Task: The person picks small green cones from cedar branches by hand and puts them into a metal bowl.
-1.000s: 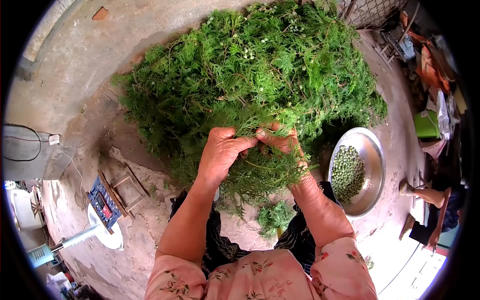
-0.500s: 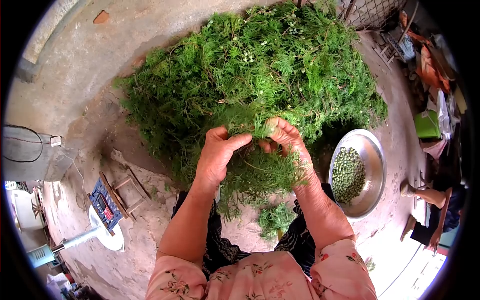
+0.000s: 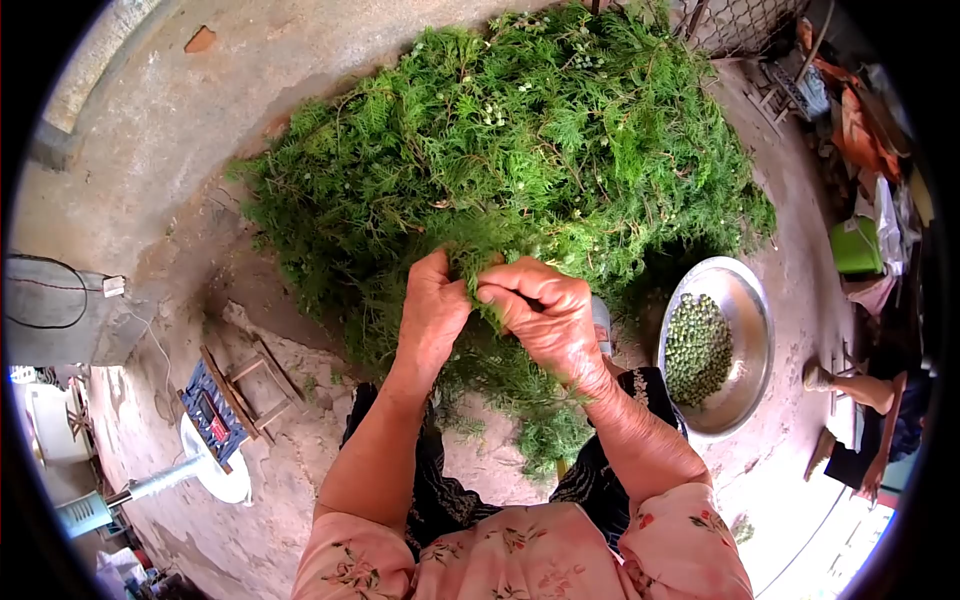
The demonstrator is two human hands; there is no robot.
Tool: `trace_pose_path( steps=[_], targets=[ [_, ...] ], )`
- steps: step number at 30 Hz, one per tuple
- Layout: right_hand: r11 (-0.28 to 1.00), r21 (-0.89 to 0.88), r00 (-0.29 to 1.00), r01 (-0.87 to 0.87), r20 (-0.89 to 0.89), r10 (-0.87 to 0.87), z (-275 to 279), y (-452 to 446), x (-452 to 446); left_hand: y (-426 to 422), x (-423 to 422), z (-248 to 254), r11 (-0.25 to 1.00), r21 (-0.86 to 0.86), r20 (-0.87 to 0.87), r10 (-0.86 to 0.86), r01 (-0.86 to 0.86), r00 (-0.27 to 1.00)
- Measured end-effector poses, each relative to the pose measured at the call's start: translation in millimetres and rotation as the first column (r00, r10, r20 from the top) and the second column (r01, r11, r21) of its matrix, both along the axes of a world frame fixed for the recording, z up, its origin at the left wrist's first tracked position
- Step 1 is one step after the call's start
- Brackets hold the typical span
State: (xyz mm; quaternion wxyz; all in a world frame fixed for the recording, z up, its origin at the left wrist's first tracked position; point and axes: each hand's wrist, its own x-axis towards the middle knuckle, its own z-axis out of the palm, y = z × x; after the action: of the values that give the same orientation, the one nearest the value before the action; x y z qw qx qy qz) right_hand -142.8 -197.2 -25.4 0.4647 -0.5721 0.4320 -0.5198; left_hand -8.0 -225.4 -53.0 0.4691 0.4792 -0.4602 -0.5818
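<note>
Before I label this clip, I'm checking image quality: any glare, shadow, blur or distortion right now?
In the head view: fisheye curvature with black corners; glare washing out the floor at lower right; dark shadow between the branch pile and the metal basin; slight blur on the sprig at the left hand.

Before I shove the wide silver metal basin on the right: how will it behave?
The wide silver metal basin looks stiff; its smooth wall probably won't flex. The small round green pods heaped loose inside would likely shift or roll. Its broad shape should resist tipping under a low push.
</note>
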Motion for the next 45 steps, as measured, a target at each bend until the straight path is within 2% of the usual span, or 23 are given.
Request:
trace_pose_path(
  steps=[1, 3, 4, 7, 8, 10, 12, 15, 16, 21, 26, 29, 30, 32, 33, 34, 35, 37, 39, 41, 42, 45],
  targets=[
    [1.000, -0.001, 1.000, 0.000, 0.001, 0.000, 6, 0, 0, 0, -1, 3, 1.000, -0.001, 0.001, 0.000, 0.000, 1.000],
    [0.952, 0.252, 0.959, 0.175, 0.174, -0.223, 18, -2, -2, -1, -2, 7, 0.998, -0.040, -0.112, 0.037, -0.042, 0.993],
    [0.936, 0.294, 0.942, 0.194, 0.210, -0.261, 19, -7, -6, 0, -2, 13, 1.000, 0.010, -0.112, 0.018, -0.017, 0.994],
    [0.899, 0.396, 0.886, 0.189, 0.325, -0.329, 13, -17, -17, 2, -1, 20, 1.000, 0.013, -0.168, -0.025, 0.027, 0.986],
    [0.895, 0.403, 0.906, 0.189, 0.280, -0.318, 13, -19, -18, 3, -2, 22, 1.000, 0.012, -0.167, -0.027, 0.029, 0.986],
    [0.901, 0.400, 0.929, 0.168, 0.242, -0.281, 10, -19, -20, 4, -5, 25, 0.998, 0.061, -0.271, 0.007, 0.010, 0.963],
    [0.897, 0.431, 0.956, 0.099, 0.209, -0.206, 13, -18, -23, 4, -5, 28, 0.997, 0.073, -0.254, 0.022, -0.004, 0.967],
    [0.930, 0.365, 0.966, 0.039, 0.226, -0.129, 14, -16, -18, 2, -2, 19, 0.999, 0.043, -0.227, 0.005, 0.004, 0.974],
    [0.968, 0.245, 0.976, 0.053, 0.191, -0.102, 3, -17, -16, 2, -2, 16, 1.000, 0.000, -0.213, -0.028, 0.028, 0.977],
    [0.945, 0.312, 0.982, 0.099, 0.125, -0.144, 4, -13, -12, 3, -9, 18, 0.999, -0.045, -0.182, -0.008, 0.000, 0.983],
    [0.995, 0.066, 0.995, 0.076, 0.064, -0.080, 3, -18, -14, 4, -5, 29, 0.999, 0.037, -0.222, -0.023, 0.032, 0.975],
    [0.991, 0.099, 0.984, 0.090, 0.145, -0.104, -1, -17, -10, 6, -6, 31, 1.000, -0.012, -0.166, -0.018, 0.016, 0.986],
    [0.991, 0.099, 0.984, 0.091, 0.145, -0.105, -1, -16, -10, 7, -5, 31, 0.999, 0.040, -0.170, -0.017, 0.025, 0.985],
    [0.973, 0.220, 0.991, 0.074, 0.093, -0.097, 2, -16, -12, 7, -5, 32, 0.995, 0.093, -0.172, -0.018, 0.034, 0.985],
    [0.973, 0.220, 0.991, 0.075, 0.093, -0.097, 4, -16, -13, 8, -6, 32, 0.991, 0.133, -0.228, 0.014, 0.017, 0.974],
    [0.944, 0.329, 0.938, 0.011, 0.325, -0.124, 6, -16, -15, 8, -6, 32, 0.985, 0.174, -0.280, 0.047, 0.003, 0.959],
    [0.906, 0.415, 0.829, -0.079, 0.532, -0.172, 7, -17, -17, 9, -5, 29, 0.985, 0.174, -0.280, 0.047, 0.003, 0.959],
    [0.923, 0.377, 0.828, -0.079, 0.540, -0.150, 2, -20, -22, 11, 0, 21, 0.997, 0.077, -0.244, -0.012, 0.032, 0.970],
    [0.917, 0.362, 0.722, -0.169, 0.679, -0.135, 5, -22, -24, 11, 1, 20, 0.998, 0.056, -0.255, -0.027, 0.043, 0.967],
    [0.899, 0.401, 0.698, -0.177, 0.695, -0.173, 12, -22, -25, 6, 7, 7, 0.978, 0.192, -0.364, -0.005, 0.080, 0.931],
    [0.886, 0.420, 0.738, -0.197, 0.658, -0.148, 12, -22, -25, 4, 5, 11, 0.944, 0.322, -0.323, 0.044, 0.066, 0.945],
    [0.859, 0.466, 0.783, -0.214, 0.608, -0.135, 11, -20, -23, 3, 8, 11, 0.930, 0.336, -0.302, -0.043, 0.148, 0.952]
  ],
)
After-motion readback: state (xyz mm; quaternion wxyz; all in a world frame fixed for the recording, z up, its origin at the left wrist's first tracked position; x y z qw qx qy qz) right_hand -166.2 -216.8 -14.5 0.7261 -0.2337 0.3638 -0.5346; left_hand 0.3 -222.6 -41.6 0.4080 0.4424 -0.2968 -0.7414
